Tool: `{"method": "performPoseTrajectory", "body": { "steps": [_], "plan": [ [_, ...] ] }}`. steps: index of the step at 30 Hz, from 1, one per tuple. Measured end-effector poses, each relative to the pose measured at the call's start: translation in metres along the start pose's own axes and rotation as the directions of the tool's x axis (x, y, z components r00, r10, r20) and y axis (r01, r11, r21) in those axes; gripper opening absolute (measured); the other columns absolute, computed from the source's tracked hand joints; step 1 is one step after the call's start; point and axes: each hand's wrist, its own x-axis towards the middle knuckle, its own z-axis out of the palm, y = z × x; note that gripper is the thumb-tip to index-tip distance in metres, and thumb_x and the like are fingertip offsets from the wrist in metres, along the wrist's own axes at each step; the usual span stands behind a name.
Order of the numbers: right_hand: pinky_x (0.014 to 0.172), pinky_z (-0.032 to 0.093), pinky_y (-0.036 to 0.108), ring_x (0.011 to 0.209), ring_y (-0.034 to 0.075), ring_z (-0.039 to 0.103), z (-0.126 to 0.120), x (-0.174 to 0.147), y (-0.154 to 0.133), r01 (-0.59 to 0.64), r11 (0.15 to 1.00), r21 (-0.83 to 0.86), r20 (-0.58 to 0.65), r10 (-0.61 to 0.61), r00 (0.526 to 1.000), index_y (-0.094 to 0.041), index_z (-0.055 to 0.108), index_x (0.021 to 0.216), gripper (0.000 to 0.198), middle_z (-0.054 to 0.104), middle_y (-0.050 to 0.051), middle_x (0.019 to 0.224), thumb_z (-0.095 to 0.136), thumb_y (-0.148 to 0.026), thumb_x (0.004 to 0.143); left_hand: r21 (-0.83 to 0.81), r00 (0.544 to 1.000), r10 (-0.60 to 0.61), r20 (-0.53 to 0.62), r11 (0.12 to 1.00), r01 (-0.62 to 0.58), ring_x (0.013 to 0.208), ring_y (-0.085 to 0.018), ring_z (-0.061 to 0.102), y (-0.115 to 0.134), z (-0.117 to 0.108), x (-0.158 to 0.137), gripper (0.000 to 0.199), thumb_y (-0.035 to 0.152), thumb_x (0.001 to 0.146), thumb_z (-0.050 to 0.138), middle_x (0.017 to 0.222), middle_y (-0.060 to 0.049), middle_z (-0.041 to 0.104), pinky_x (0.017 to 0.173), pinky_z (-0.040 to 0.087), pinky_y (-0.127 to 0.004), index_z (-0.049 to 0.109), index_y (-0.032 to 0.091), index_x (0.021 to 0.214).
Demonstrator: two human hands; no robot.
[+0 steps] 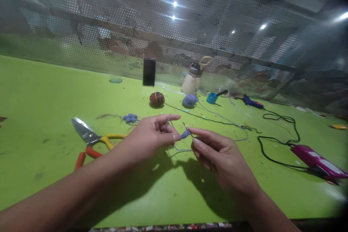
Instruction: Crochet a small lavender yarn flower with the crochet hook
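Between my hands is a small blue-purple crochet piece [186, 134], raised above the green table. My left hand [154, 132] pinches its left edge with the thumb, while yarn loops over the stretched index finger. In my right hand [217, 152] a thin metal crochet hook [185, 126] is held between thumb and fingers, its tip at the piece. A strand runs from the work toward a blue-purple yarn ball [189, 100] farther back. Left of my left hand lies a finished-looking crochet flower [130, 118] in the same colour.
Scissors [94, 139] with orange and yellow handles lie open by my left forearm. Behind stand a multicoloured yarn ball [157, 99], a dark phone [149, 72], a bottle [191, 79] and a blue pot [212, 98]. A glue gun [252, 102] and magenta power strip [317, 159] lie right.
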Motion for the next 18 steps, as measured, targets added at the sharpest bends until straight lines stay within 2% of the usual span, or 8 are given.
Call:
{"method": "performPoseTrajectory", "body": {
  "steps": [3,6,12,18],
  "plan": [
    [0.044,0.026,0.02,0.048,0.006,0.038,0.0023,0.0011,0.0007,0.005,1.0,0.009,-0.022,-0.005,1.0,-0.029,0.074,0.112,0.028,0.052,-0.004,0.059,0.071,-0.029,0.085,0.058,1.0,0.022,-0.01,0.998,-0.021,0.068,-0.012,0.05,-0.0004,0.0012,0.0008,0.042,0.021,0.074,0.075,0.072,0.002,0.06,0.069,0.036,-0.029,0.067,0.009,0.113],
    [0.043,0.026,0.02,0.047,0.006,0.038,0.0037,0.0016,0.0011,0.005,1.0,0.013,-0.025,-0.005,1.0,-0.027,0.074,0.112,0.028,0.052,-0.004,0.059,0.071,-0.029,0.084,0.058,1.0,-0.011,-0.02,0.998,0.012,0.069,-0.013,0.05,-0.0042,-0.0007,0.0026,0.033,0.024,0.073,0.076,0.071,0.001,0.06,0.07,0.035,-0.029,0.072,0.013,0.103],
    [0.042,0.027,0.02,0.047,0.007,0.038,0.0053,0.0009,0.0013,-0.026,0.999,0.025,-0.008,0.026,1.0,-0.024,0.074,0.112,0.03,0.053,-0.003,0.059,0.072,-0.029,0.083,0.004,0.996,-0.086,0.036,0.996,0.086,0.068,-0.013,0.048,-0.0086,-0.0052,0.004,0.035,0.027,0.072,0.077,0.072,0.0,0.06,0.066,0.033,-0.029,0.072,0.016,0.105],
    [0.042,0.026,0.021,0.046,0.006,0.038,0.0068,0.0011,-0.0026,-0.052,0.998,0.019,0.0,0.052,0.999,-0.022,0.075,0.11,0.031,0.053,-0.003,0.059,0.074,-0.03,0.081,-0.171,0.997,-0.082,0.008,0.982,0.082,0.071,-0.013,0.051,-0.0015,-0.0005,-0.0003,0.039,0.015,0.069,0.077,0.08,-0.002,0.065,0.069,0.036,-0.028,0.072,0.015,0.108]
  ]
}}
